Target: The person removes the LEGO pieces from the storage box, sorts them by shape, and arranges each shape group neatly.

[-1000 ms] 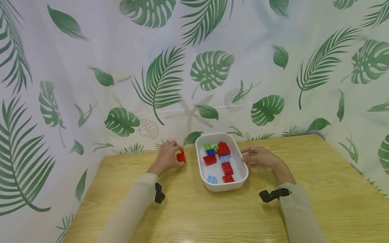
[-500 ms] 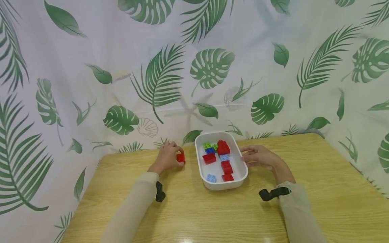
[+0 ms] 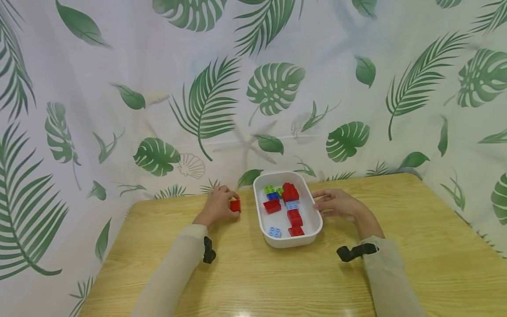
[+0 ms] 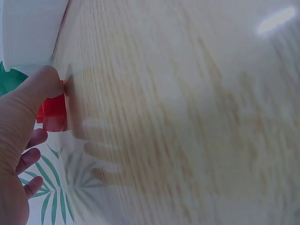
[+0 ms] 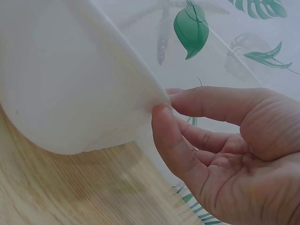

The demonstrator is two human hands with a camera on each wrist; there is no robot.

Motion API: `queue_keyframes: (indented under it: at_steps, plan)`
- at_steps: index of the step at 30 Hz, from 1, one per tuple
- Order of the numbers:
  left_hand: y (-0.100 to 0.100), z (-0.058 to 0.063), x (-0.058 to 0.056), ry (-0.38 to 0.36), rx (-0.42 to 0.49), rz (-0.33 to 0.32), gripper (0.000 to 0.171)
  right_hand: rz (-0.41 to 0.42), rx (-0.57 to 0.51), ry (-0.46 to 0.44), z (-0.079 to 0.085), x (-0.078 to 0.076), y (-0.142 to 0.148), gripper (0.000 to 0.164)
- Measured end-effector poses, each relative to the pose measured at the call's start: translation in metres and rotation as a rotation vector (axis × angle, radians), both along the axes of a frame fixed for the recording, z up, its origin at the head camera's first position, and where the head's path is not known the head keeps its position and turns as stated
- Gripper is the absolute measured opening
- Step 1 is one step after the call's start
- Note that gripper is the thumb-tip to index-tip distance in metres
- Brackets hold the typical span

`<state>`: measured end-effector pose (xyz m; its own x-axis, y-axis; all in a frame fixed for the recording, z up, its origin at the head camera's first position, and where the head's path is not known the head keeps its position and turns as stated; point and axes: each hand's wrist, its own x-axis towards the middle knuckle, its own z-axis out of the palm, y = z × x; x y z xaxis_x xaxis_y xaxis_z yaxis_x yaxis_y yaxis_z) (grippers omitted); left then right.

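Left hand (image 3: 217, 207) has thumb and fingers pinched round a red block (image 3: 235, 206), spread just enough to fit it, down at the tabletop (image 3: 253, 281) left of the white tray (image 3: 285, 242), while the right hand (image 3: 338, 204) pinches the tray's right rim with thumb and forefinger. There's a narrow strip of wood between block and tray, both sit pretty close to the far edge with the leaf-print cloth (image 3: 301, 26) right behind, and way more wood stretches out on the near side.
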<state>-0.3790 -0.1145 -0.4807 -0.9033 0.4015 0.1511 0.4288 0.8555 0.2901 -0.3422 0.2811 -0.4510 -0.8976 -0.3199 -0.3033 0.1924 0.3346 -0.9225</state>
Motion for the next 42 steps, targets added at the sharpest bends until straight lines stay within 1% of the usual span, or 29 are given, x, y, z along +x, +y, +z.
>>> queue_keyframes:
  at_steps: [10,15,19,23,27,30,35,38,42]
  plan:
    - [-0.002,0.005,0.003,-0.027,0.001,0.025,0.051,0.002,-0.012,-0.003,0.001,0.0,-0.001,0.062]
    - [-0.003,0.007,0.003,0.022,0.017,0.016,0.052,0.001,-0.007,-0.006,0.0,0.0,-0.001,0.061]
    - [-0.002,0.013,0.002,0.031,0.068,0.002,0.055,0.002,-0.004,-0.005,-0.001,0.0,-0.001,0.06]
    - [0.002,0.023,0.003,0.037,0.135,-0.008,0.054,0.002,-0.005,-0.004,-0.001,0.001,0.0,0.06]
    - [0.011,0.035,0.005,0.056,0.18,-0.044,0.055,0.001,-0.001,-0.007,-0.002,0.002,0.001,0.061]
    - [0.02,0.046,0.009,0.056,0.191,-0.081,0.057,0.0,0.001,-0.01,-0.002,0.002,0.001,0.061]
    - [0.04,0.061,0.016,0.03,0.199,-0.143,0.055,0.001,-0.006,-0.01,0.0,0.001,0.001,0.061]
    - [0.052,0.066,0.021,0.012,0.19,-0.182,0.052,0.003,-0.016,-0.011,0.0,0.001,0.001,0.06]
    - [0.066,0.067,0.027,0.0,0.164,-0.225,0.051,0.008,-0.018,-0.005,-0.001,0.0,0.001,0.061]
